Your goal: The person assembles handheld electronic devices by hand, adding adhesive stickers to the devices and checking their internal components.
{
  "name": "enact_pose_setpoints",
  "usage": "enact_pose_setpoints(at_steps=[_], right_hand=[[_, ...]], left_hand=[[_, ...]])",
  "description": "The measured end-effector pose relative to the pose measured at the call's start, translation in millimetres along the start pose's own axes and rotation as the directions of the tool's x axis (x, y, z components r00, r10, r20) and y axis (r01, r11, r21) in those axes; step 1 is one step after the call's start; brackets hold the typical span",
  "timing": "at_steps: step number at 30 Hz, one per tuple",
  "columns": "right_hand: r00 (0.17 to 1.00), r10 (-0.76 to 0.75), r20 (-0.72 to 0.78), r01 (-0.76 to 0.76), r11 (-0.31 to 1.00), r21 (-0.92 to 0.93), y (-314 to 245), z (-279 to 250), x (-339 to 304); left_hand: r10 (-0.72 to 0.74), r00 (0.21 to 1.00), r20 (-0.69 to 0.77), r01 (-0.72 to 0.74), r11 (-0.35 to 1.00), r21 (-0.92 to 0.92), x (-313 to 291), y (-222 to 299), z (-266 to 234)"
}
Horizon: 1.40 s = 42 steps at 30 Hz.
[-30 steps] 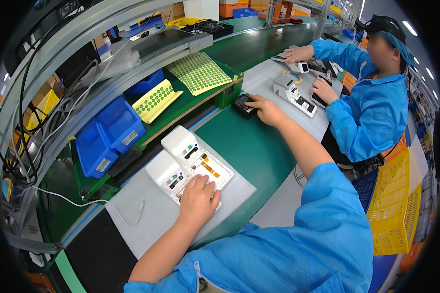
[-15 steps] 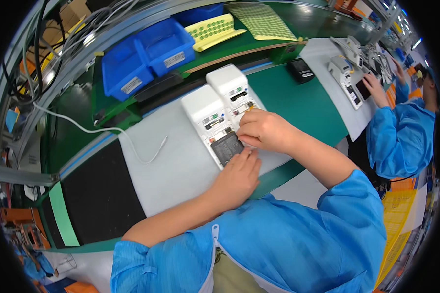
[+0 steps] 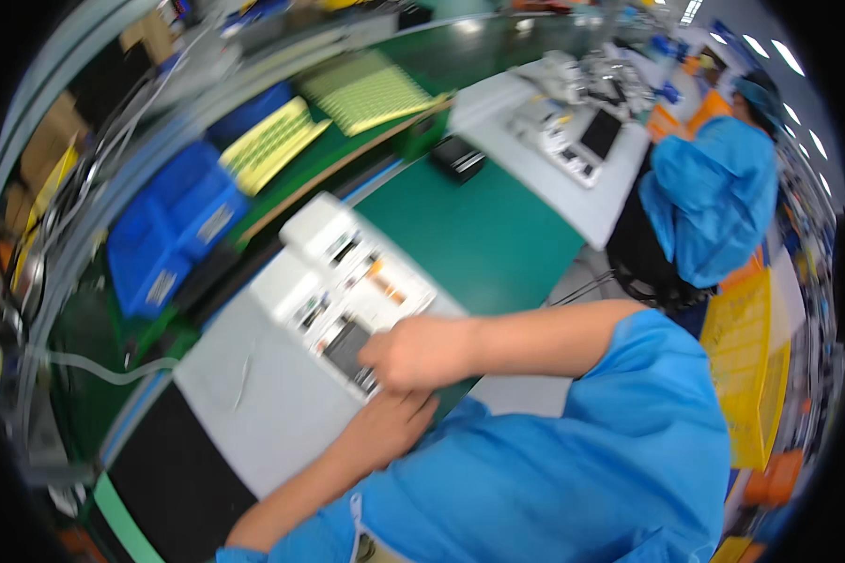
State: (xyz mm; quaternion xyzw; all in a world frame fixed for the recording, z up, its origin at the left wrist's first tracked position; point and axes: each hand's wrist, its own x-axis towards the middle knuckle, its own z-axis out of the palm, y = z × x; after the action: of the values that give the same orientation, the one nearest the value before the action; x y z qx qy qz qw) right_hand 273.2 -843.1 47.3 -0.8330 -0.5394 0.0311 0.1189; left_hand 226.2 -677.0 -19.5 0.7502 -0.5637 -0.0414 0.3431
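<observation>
Two white handheld devices with printer-like heads lie side by side, open side up. The near device (image 3: 286, 286) has a black battery (image 3: 347, 348) lying in its recess. My right hand (image 3: 424, 353) is closed over the battery's right edge, with its fingertips bent inward. What they pinch, if anything, is hidden. My left hand (image 3: 385, 432) rests by the near device's lower end, fingers stretched out and partly covered by the right hand. Beyond, the far device (image 3: 321, 229) shows a bare recess with an orange-brown strip in it. The picture is blurred by motion.
Blue bins (image 3: 174, 225) and a yellow dotted sheet (image 3: 272, 145) sit on the shelf behind. A black box (image 3: 458, 158) stands on the green mat (image 3: 479, 244). A black pad (image 3: 178, 469) lies at left. At right, a co-worker in a blue sleeve (image 3: 704, 197) sits beside similar devices.
The view has turned and shifted, so the bench appears rotated and lower left. My right hand has come down along the battery, nearer to my left hand. The co-worker's hands no longer show.
</observation>
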Motion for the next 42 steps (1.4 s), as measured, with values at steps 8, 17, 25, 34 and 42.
enact_pose_setpoints(at_steps=[8, 17, 25, 34, 42], right_hand=[[0.999, 0.036, 0.031, -0.031, 0.987, -0.158, -11, 8, 2], [0.998, -0.059, -0.034, 0.054, 0.991, -0.120, -2, 19, -2], [0.976, -0.122, -0.182, 0.067, 0.957, -0.281, 0, -13, 4], [0.964, -0.210, -0.163, 0.199, 0.977, -0.081, 22, 7, -9], [0.981, -0.009, -0.192, -0.002, 0.998, -0.059, 21, 18, -3]], left_hand=[[0.039, 0.999, 0.009, -0.040, 0.993, 0.114, 0, 14, -15], [0.042, 0.996, -0.084, -0.049, 0.995, -0.087, -1, 5, -13], [-0.010, 0.992, -0.123, 0.002, 0.998, -0.062, 2, 16, -22], [-0.041, 0.986, -0.164, 0.006, 0.979, -0.204, -4, 12, -22], [-0.014, 0.988, -0.156, 0.010, 1.000, -0.025, -7, 17, -27]])
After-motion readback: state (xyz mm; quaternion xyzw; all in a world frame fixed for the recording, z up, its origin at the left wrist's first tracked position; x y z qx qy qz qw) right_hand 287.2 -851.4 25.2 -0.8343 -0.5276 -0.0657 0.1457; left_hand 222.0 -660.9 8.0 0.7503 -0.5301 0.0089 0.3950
